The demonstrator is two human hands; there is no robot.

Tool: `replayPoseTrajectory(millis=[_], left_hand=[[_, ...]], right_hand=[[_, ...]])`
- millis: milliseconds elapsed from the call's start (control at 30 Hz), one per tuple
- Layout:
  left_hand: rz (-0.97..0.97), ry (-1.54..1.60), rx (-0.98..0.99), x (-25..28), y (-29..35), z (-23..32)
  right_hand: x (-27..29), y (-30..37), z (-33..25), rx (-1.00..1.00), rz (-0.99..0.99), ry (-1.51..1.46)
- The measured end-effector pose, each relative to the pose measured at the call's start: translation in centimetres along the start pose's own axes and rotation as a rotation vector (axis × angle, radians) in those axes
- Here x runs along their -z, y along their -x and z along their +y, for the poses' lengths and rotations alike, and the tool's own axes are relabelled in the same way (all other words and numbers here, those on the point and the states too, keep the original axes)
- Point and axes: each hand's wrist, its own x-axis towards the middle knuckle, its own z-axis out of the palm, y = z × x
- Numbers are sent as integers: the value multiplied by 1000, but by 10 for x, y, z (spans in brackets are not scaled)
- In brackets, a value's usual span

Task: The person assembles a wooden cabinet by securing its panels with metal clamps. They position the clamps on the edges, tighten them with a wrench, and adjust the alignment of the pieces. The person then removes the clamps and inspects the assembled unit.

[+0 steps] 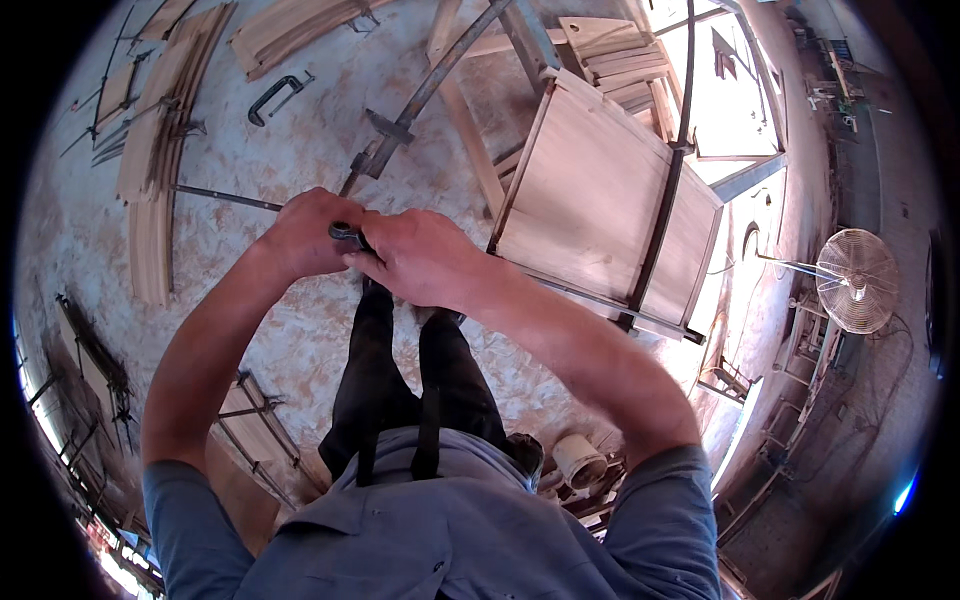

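Both my hands are closed together in front of me, over the floor. My left hand (318,235) and my right hand (420,255) grip the lower end of a long metal bar clamp (425,95). Its bar slants up and away to the right, with a sliding jaw (388,128) partway along. A dark rounded metal end (348,236) pokes out between my hands. Meeting my left hand is a thin metal rod (230,198); whether the hand holds it I cannot tell. The fingers are mostly hidden behind the backs of my hands.
A wooden panel (590,185) lies to the right, a dark bar (660,215) across it. Stacked boards (155,150) stand at left, near a C-clamp (272,100) on the floor. A bucket (580,460) is beside me; a round fan (856,282) stands far right.
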Motion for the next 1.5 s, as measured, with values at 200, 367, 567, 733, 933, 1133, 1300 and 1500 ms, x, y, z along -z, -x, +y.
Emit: replayPoseTrajectory(millis=[200,367,567,733,933,1133,1300,1500], left_hand=[[-56,-194,126,2,-1,14],[30,-204,37,-4,4,13],[65,-303,-70,-10,3,5],[48,-289,-15,-7,1,12],[-57,-260,-150,3,-2,1],[-61,-251,-168,8,-5,12],[-108,-272,-165,8,-10,17],[-102,-3,-164,12,-20,60]], right_hand=[[16,-5,-3,-100,-62,-270],[18,-3,-1,-166,30,-396],[23,-7,2,-246,66,-410],[22,-6,9,-255,110,-445],[2,6,-11,-117,58,-70],[-69,65,-27,1,-398,-1],[-85,122,-14,-139,-384,-156],[40,233,36,-699,635,-696]])
